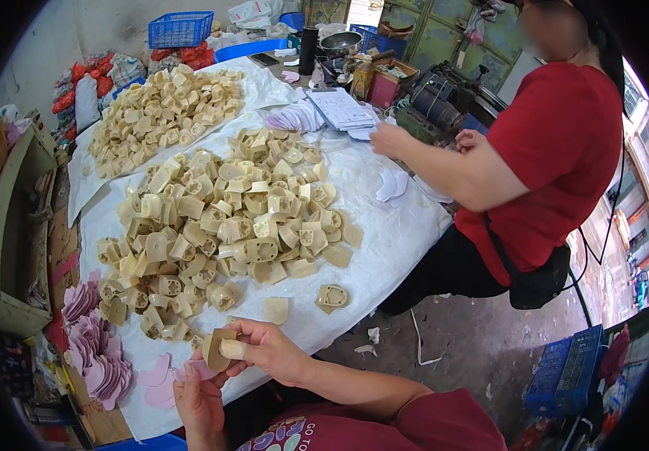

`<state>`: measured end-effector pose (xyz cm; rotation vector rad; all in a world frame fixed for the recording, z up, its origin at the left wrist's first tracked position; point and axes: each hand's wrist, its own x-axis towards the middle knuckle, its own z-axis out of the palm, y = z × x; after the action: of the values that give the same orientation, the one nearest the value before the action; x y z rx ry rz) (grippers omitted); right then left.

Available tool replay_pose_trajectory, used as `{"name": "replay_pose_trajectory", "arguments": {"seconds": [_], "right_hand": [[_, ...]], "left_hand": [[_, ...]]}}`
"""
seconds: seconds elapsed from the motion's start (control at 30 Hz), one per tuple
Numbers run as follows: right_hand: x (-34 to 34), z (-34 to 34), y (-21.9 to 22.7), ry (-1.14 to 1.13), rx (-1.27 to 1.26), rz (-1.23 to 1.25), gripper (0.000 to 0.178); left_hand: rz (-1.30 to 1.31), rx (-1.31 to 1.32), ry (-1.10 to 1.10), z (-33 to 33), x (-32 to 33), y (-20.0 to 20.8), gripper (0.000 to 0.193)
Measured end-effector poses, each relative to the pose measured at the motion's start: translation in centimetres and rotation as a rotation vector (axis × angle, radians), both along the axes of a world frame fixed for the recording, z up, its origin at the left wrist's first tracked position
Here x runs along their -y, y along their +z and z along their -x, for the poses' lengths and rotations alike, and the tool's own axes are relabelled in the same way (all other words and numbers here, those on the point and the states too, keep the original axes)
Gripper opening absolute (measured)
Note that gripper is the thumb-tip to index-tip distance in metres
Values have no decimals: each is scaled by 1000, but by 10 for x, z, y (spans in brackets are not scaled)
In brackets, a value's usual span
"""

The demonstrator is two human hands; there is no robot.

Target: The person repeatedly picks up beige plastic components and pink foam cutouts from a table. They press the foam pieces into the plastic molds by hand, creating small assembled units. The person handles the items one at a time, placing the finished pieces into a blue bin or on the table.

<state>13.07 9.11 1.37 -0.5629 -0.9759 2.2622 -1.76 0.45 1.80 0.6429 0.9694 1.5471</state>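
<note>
My right hand [272, 350] grips a beige plastic shoe heel [216, 347] near the table's front edge, a pale wrap around its thumb. Just below it, my left hand [199, 402] pinches a thin pink pad [202, 368] close to the heel's lower edge; whether the two touch is hard to tell. A large heap of similar heels [211, 218] lies ahead, some showing hollow, ribbed undersides. Two single heels, one of them ribbed side up [332, 298], rest apart from it. Loose pink pads [160, 382] lie beside my left hand, and stacked pink pads [99, 353] sit farther left.
A white sheet [369, 233] covers the table. Behind is a second heel heap [166, 109]. At the right, a person in a red shirt [565, 150] reaches toward papers [339, 109]. Blue crates [565, 368] stand on the floor; a metal trough [16, 225] is at left.
</note>
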Motion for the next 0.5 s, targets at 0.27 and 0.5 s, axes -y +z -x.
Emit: {"name": "replay_pose_trajectory", "arguments": {"seconds": [0.27, 0.5], "right_hand": [[5, 5, 1, -49, -4, 2, 31], [-1, 1, -2, -16, -69, 36, 30]], "left_hand": [[56, -16, 16, 1, -1, 6, 55], [73, 48, -19, 2, 1, -3, 48]]}}
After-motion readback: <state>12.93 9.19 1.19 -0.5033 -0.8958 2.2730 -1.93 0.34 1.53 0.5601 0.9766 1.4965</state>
